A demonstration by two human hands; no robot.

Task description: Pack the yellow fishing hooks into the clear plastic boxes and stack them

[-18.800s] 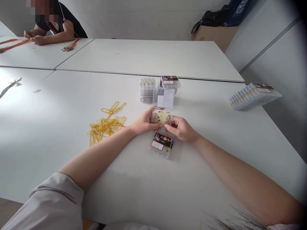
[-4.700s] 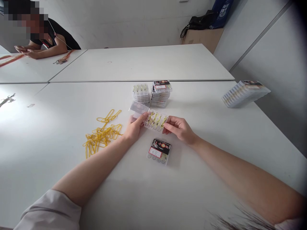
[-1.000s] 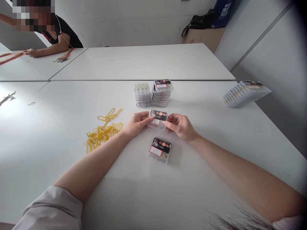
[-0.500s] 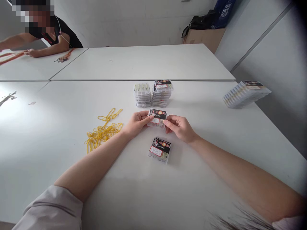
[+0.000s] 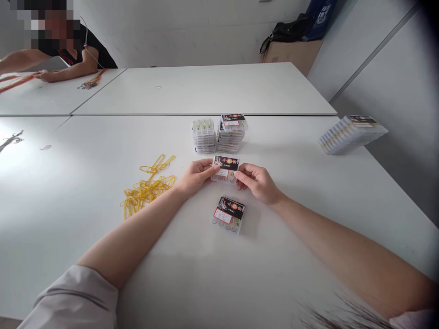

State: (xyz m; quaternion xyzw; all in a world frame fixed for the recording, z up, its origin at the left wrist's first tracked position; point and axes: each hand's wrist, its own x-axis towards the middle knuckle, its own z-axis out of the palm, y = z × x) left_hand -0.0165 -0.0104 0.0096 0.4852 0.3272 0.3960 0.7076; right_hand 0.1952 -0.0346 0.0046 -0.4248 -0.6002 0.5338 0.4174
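Between my hands is a small clear plastic fishhook box point(image 5: 229, 163) with a black label and a white panel. My left hand point(image 5: 199, 177) pinches its left edge, thumb on top. At the opposite edge, my right hand point(image 5: 256, 182) grips it between thumb and fingers. A second fishhook box point(image 5: 229, 214) lies on the table just nearer to me, with curved hooks showing through its lid. Beyond my hands stand two stacks of such boxes, a left stack point(image 5: 204, 136) and a right stack point(image 5: 231, 133) whose top box sits slightly askew.
Yellow rubber bands point(image 5: 147, 189) lie in a loose heap left of my hands. A leaning stack of boxes point(image 5: 353, 135) stands at the table's right edge. Across the white table point(image 5: 192, 278), a person point(image 5: 68, 73) handles orange strands. A cardboard box point(image 5: 291, 52) with bags stands behind.
My hands and the held box have hardly moved. The person across the table has shifted their head slightly to the left.
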